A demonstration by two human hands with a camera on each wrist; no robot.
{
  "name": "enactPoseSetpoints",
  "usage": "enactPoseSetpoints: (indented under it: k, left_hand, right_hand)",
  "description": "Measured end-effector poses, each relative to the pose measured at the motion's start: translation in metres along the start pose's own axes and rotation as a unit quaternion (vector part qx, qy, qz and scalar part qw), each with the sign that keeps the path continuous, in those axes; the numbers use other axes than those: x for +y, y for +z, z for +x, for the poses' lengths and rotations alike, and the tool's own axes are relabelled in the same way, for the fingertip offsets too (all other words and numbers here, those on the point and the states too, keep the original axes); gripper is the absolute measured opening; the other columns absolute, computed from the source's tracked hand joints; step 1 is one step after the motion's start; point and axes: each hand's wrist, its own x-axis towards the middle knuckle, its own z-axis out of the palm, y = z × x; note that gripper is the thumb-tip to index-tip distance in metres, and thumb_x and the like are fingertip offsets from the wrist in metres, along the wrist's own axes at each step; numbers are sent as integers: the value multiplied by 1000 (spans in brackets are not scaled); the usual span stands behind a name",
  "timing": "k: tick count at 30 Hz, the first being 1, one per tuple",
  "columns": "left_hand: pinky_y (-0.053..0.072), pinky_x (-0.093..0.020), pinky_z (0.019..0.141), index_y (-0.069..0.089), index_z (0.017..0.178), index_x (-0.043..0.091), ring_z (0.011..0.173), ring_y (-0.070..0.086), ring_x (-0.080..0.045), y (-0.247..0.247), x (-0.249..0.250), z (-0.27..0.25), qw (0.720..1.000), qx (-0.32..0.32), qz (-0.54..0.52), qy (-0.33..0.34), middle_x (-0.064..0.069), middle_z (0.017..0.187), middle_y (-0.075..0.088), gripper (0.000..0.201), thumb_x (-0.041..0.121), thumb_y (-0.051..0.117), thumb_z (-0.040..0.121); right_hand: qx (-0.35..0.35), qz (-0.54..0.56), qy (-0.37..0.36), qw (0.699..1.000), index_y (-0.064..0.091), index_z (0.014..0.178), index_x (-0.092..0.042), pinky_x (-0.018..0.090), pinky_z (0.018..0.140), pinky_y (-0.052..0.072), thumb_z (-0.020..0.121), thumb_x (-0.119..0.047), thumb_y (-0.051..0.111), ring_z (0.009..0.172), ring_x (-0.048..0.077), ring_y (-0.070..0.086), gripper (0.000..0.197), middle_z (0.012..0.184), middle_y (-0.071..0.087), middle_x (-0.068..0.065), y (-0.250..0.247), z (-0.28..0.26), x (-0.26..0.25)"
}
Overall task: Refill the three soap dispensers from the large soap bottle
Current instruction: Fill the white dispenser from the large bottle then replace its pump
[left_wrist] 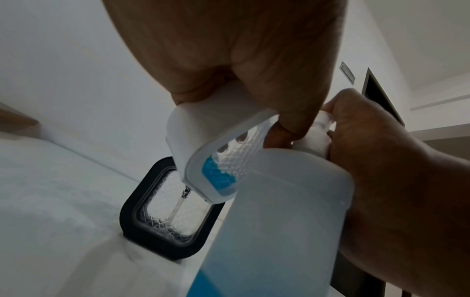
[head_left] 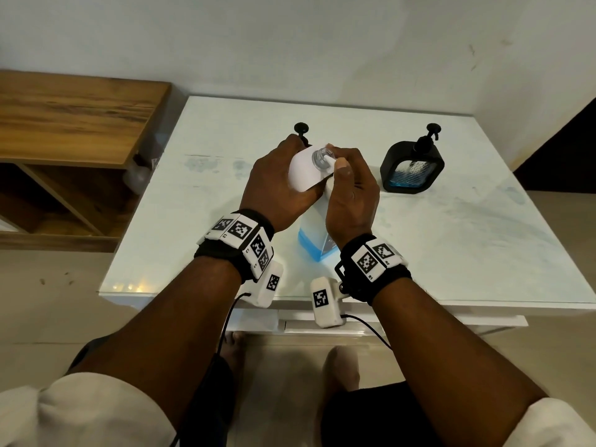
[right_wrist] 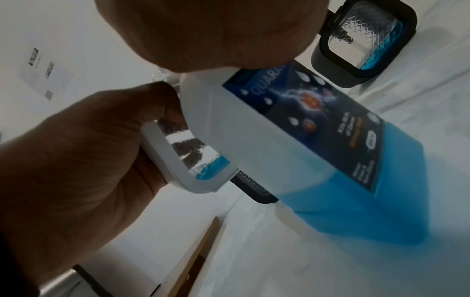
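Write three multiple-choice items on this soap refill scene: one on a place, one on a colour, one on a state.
1. Where does the black dispenser that holds blue soap stand?
A. On the white table, to the right of both hands
B. On a wooden shelf
C. On the floor

2. What colour is the soap in the large soap bottle?
A. Green
B. Blue
C. Orange

3. How is the white dispenser right now?
A. Upright on the table with its pump on
B. Held tilted in the left hand, with its neck open
C. Lying on the floor

Key: 1 A, it stands on the tabletop right of the hands; 2 B, blue liquid fills the bottle's bottom; 3 B, the fingers wrap it and the bare neck shows.
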Motion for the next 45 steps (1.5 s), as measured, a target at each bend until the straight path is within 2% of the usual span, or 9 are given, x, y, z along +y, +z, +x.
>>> enactPoseSetpoints:
  k: [5, 11, 17, 23, 26, 31, 34, 40, 45]
  left_hand:
    - [47, -14, 76, 58, 119, 14, 87, 64, -7, 2, -3, 1, 1000, 5, 4, 0, 10, 104, 68, 50, 36, 78, 79]
    - [54, -24, 78, 59, 116, 17, 92, 66, -12, 0, -2, 0, 1000, -1, 1, 5, 7, 107, 70, 46, 36, 76, 78]
    - [49, -17, 73, 58, 114, 17, 84, 63, -8, 3, -2, 1, 1000, 5, 18, 1, 11, 98, 66, 45, 36, 79, 79]
    - [51, -24, 72, 55, 105, 19, 83, 64, -12, -1, -2, 0, 1000, -1, 23, 11, 7, 97, 68, 38, 35, 75, 78]
    - [52, -25, 74, 58, 112, 15, 86, 65, -14, 0, -2, 0, 1000, -1, 21, 12, 7, 100, 69, 43, 35, 75, 78]
    - [49, -16, 77, 58, 121, 12, 88, 64, -8, 3, -5, 2, 1000, 7, 10, 4, 10, 103, 68, 51, 33, 80, 80]
    - [46, -13, 74, 59, 117, 14, 85, 63, -7, 2, -4, 1, 1000, 7, 7, 6, 11, 101, 67, 47, 34, 79, 79]
    - [52, -20, 75, 59, 112, 17, 88, 65, -9, 0, -2, -1, 1000, -2, -1, 7, 8, 102, 69, 44, 38, 74, 77]
    - [43, -8, 75, 59, 119, 15, 85, 61, -2, 3, -5, 0, 1000, 3, 11, 1, 12, 102, 66, 50, 36, 80, 78]
  right_hand:
    - [0, 5, -10, 1000, 71, 101, -11, 27, 79, 50, 99, -33, 42, 83, 8, 63, 36, 85, 70, -16, -1, 3, 1]
    - [-6, 3, -13, 1000, 71, 100, -12, 36, 78, 53, 97, -29, 41, 86, 24, 64, 35, 89, 70, -2, -1, 4, 0]
    - [-6, 1, -7, 1000, 71, 106, -12, 18, 79, 49, 102, -32, 45, 85, 0, 63, 33, 86, 69, -23, -2, 0, 2]
    - [-13, 12, -2, 1000, 70, 98, -10, 36, 79, 53, 98, -20, 42, 87, 23, 65, 30, 88, 72, -6, -1, 6, -2]
    - [-11, 6, -3, 1000, 70, 100, -12, 35, 75, 52, 99, -25, 42, 84, 27, 63, 31, 87, 70, 3, -1, 3, -1]
    - [-5, 7, -16, 1000, 70, 104, -9, 21, 78, 50, 100, -35, 44, 82, 2, 64, 37, 86, 71, -19, 0, 1, 0]
    - [-2, 9, -9, 1000, 71, 101, -12, 30, 75, 49, 98, -32, 43, 83, 25, 63, 35, 86, 69, 2, 0, 2, -3]
    - [0, -1, -8, 1000, 72, 100, -13, 41, 74, 53, 97, -29, 42, 83, 31, 61, 34, 84, 68, 8, -1, 2, -3]
    - [-1, 3, -12, 1000, 71, 105, -12, 19, 78, 50, 101, -40, 44, 87, 0, 66, 40, 89, 72, -16, -1, -2, -2]
